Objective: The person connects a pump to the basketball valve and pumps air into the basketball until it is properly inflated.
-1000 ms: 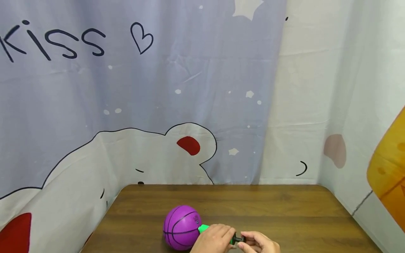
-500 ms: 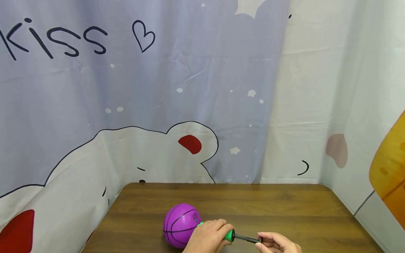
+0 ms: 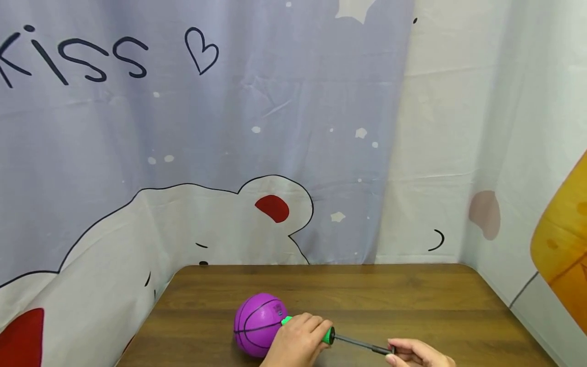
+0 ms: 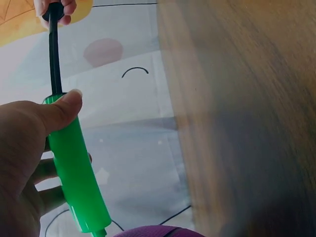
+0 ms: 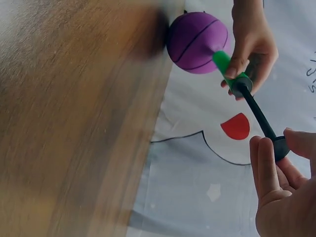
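Note:
A purple ball (image 3: 257, 326) with black basketball lines sits on the table at the front. Against its right side points the tip of a green hand pump (image 4: 76, 163); whether the needle is inside the ball cannot be made out. My left hand (image 3: 298, 339) grips the pump's green barrel, thumb on one side and fingers round the other. Out of the barrel's right end runs the long black pump rod (image 5: 256, 111). At the rod's far end my right hand (image 5: 291, 190) pinches the round black handle (image 5: 280, 148) between thumb and fingers.
The brown wooden table (image 3: 390, 290) extends behind and to the right of the ball. A printed curtain (image 3: 275, 102) with cartoon shapes hangs along the table's back and sides.
My right hand has moved to the right with the handle, drawing the black rod far out of the green barrel. The left hand and ball stay nearly where they were.

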The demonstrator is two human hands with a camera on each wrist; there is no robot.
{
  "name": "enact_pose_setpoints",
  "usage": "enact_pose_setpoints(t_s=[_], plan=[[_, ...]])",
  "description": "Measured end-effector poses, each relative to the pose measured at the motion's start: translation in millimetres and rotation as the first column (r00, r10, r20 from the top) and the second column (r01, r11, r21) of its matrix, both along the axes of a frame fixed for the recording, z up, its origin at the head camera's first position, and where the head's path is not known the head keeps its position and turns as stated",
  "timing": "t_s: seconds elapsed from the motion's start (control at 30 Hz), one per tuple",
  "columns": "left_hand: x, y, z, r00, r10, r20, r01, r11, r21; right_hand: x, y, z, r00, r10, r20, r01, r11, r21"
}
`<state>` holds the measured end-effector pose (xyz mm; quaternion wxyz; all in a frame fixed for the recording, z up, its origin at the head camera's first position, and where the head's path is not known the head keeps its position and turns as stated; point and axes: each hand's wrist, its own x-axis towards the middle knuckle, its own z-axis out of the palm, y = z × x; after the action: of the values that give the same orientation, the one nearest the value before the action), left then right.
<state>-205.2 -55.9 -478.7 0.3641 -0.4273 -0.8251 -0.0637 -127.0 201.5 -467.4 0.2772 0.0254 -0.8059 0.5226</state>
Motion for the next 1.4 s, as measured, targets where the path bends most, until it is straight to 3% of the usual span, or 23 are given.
enact_pose_setpoints(t_s=[0.13, 0.27, 0.4, 0.53, 0.67, 0.8, 0.93, 1.07, 1.2, 1.4], plan=[[2.1, 0.8, 2.1, 1.0, -0.015, -0.023, 0.014, 1.0, -0.026, -2.3, -8.3, -3.8, 1.0, 0.02, -0.01, -0.02, 1.0, -0.016], [3.8, 4.9, 0.9, 0.998, -0.027, -0.065, 0.025, 0.999, -0.039, -4.4, -23.9, -3.7, 0.997, 0.04, 0.062, -0.037, 0.998, -0.046], [5.6, 10.4, -4.3, 0.995, -0.034, -0.093, 0.03, 0.999, -0.039, -9.5, -40.3, -4.7, 0.985, 0.104, 0.135, -0.101, 0.994, -0.03], [7.8, 12.0, -7.4, 0.997, -0.039, -0.061, 0.036, 0.998, -0.052, -16.0, -49.4, -6.9, 0.961, 0.201, 0.188, -0.201, 0.979, -0.022], [8.1, 9.9, -6.7, 0.999, -0.039, -0.017, 0.038, 0.999, -0.031, -18.8, -52.6, -5.7, 0.951, 0.233, 0.204, -0.224, 0.972, -0.067], [6.6, 6.2, -4.1, 0.998, -0.047, 0.048, 0.048, 0.999, -0.017, -17.0, -50.5, -3.0, 0.962, 0.203, 0.182, -0.186, 0.977, -0.105], [4.9, 2.3, -2.6, 0.997, -0.033, 0.071, 0.034, 0.999, -0.012, -12.7, -43.3, -2.6, 0.985, 0.121, 0.124, -0.111, 0.99, -0.083], [3.4, 0.7, -3.4, 0.998, -0.029, 0.049, 0.028, 1.0, 0.004, -7.0, -28.8, -3.0, 0.998, 0.031, 0.049, -0.03, 0.999, -0.035], [1.6, -1.1, -3.5, 0.999, -0.025, 0.04, 0.024, 0.999, 0.026, -1.4, -9.9, 0.2, 0.997, -0.047, 0.063, 0.045, 0.999, 0.026], [-0.4, -0.5, -3.3, 0.999, -0.029, 0.023, 0.028, 0.999, 0.03, 2.9, 6.0, 1.1, 0.998, -0.054, 0.04, 0.05, 0.993, 0.104]])
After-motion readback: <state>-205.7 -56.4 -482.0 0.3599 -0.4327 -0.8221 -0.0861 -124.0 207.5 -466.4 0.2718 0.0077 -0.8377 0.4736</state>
